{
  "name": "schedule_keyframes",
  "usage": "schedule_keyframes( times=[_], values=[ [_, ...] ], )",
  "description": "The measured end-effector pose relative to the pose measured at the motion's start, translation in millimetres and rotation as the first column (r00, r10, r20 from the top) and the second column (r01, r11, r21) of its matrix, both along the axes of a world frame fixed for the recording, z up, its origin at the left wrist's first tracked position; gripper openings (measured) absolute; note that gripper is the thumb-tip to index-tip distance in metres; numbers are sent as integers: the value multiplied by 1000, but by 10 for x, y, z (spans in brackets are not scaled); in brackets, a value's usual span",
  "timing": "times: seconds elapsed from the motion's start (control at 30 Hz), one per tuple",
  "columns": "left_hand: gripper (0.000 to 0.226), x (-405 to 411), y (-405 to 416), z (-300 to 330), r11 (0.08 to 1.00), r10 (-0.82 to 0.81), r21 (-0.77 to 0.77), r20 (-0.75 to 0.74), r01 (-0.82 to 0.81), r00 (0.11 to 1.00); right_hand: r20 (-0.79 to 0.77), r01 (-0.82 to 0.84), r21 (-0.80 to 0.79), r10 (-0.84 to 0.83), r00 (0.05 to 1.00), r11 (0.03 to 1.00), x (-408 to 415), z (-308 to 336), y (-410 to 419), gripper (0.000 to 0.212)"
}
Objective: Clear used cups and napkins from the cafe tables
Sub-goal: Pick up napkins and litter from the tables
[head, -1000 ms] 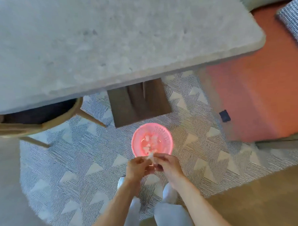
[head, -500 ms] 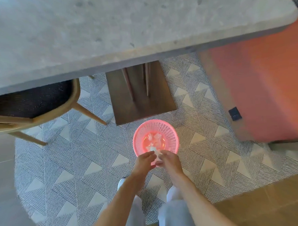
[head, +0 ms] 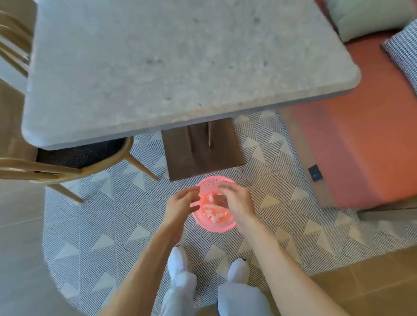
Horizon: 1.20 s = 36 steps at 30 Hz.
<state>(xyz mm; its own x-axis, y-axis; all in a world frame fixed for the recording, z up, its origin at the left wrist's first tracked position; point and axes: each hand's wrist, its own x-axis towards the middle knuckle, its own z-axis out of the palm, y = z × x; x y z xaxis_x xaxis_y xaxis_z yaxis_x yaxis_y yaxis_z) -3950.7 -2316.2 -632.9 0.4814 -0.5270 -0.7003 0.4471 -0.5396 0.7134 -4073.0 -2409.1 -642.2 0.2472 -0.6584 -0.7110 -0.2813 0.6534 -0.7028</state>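
With both hands, left (head: 180,205) and right (head: 236,201), spread and holding nothing above the pink basket (head: 214,226) at six o'clock from the tabletop (head: 176,64), a careless knock could tip its napkin scraps (head: 213,212) onto the rug (head: 106,232).

Head view, looking down. Pink mesh basket (head: 215,225) stands on the patterned rug (head: 106,232), just in front of the table's brown base plate (head: 202,155). White crumpled napkin pieces (head: 213,213) lie inside it. Left hand (head: 180,206) at the basket's left rim, fingers extended, holding nothing. Right hand (head: 237,201) over the right rim, fingers spread and relaxed, also holding nothing. Grey stone tabletop (head: 176,64) fills the upper frame. Wooden chair (head: 61,163) tucked at its near left corner; orange bench (head: 367,140) at the right.
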Motion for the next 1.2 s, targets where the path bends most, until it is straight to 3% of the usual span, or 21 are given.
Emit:
schedule_keyframes(
  times=[0.23,0.5,0.9,1.2],
  values=[
    [26,315,113,1710,951,101,-299,66,-77,993,335,-130,-114,161,928,985,629,1778,93,20],
    [24,755,1185,3105,800,451,-505,150,-324,880,477,-306,-258,396,785,917,1222,3263,782,23],
    [31,1839,3948,4028,481,807,-734,156,-480,570,629,-479,-296,546,553,827,2567,4242,2892,27],
    [32,2460,4895,4505,380,895,-791,184,-479,406,685,-574,-355,623,377,738,3551,4653,3955,29]
  ],
)
